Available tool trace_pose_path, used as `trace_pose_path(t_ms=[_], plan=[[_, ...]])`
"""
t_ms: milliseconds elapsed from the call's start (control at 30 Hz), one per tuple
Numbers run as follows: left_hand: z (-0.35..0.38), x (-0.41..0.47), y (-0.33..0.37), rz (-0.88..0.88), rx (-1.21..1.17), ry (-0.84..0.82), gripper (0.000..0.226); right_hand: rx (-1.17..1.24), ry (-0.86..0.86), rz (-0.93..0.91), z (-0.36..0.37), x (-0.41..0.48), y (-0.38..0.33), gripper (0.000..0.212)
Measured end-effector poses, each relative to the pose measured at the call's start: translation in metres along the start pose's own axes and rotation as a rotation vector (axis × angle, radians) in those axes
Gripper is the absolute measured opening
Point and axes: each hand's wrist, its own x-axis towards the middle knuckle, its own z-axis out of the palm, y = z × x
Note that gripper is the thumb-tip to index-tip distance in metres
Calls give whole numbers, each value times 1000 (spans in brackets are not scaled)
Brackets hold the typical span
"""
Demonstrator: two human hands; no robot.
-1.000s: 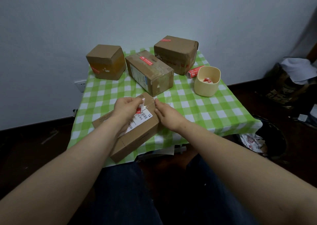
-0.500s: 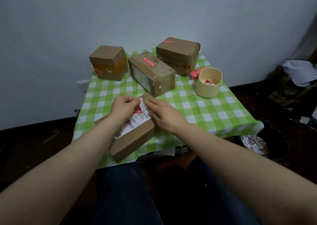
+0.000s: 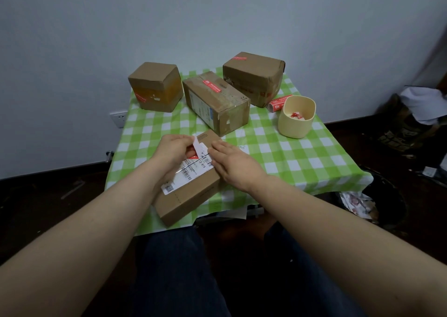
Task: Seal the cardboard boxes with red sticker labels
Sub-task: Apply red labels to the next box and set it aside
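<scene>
Four cardboard boxes sit on the green-checked surface (image 3: pixel 302 161). Furthest left, the cube-shaped box (image 3: pixel 154 86) shows a red strip low on its front face, too small for me to read. Nearer me, the left hand (image 3: pixel 175 151) pinches a red sticker label (image 3: pixel 196 145) whose white backing stands up from the fingers. It looks half peeled so the sticky end can go down first, but the thumb hides how much already touches cardboard. Beneath lies the near box (image 3: pixel 191 191), angled at the front edge, probably pulled close for reach. A white shipping label (image 3: pixel 188 171) covers part of its top. Behind it the long box (image 3: pixel 215 102) carries a red label along its seam. The right hand (image 3: pixel 232 161) lies flat, fingers straight, pressing the near box's top, apparently to steady it. Further right, the big box (image 3: pixel 254 77) has a red label at its far top edge. A red sticker roll (image 3: pixel 278 103) lies just beside a cream cup (image 3: pixel 297 123) holding crumpled red-and-white scraps, likely discarded backing. On the floor, a dark bin (image 3: pixel 377 203) is too dim to make out
</scene>
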Motion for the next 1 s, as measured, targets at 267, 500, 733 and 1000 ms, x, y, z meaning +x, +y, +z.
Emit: trace_pose_path(t_ms=[267, 500, 733, 1000], plan=[[-2, -3, 5, -26, -76, -18, 15, -11, -3, -1, 0, 0, 0, 46], [-2, -10, 9, 51, 171, 4, 21, -65, -5, -7, -4, 3, -5, 46], [-5, -11, 15, -37, 110, -6, 21, -30, -1, -15, -2, 5, -12, 40], [-8, -16, 24, -33, 175, -51, 11, 565, 55, 205, -26, 25, -13, 64]])
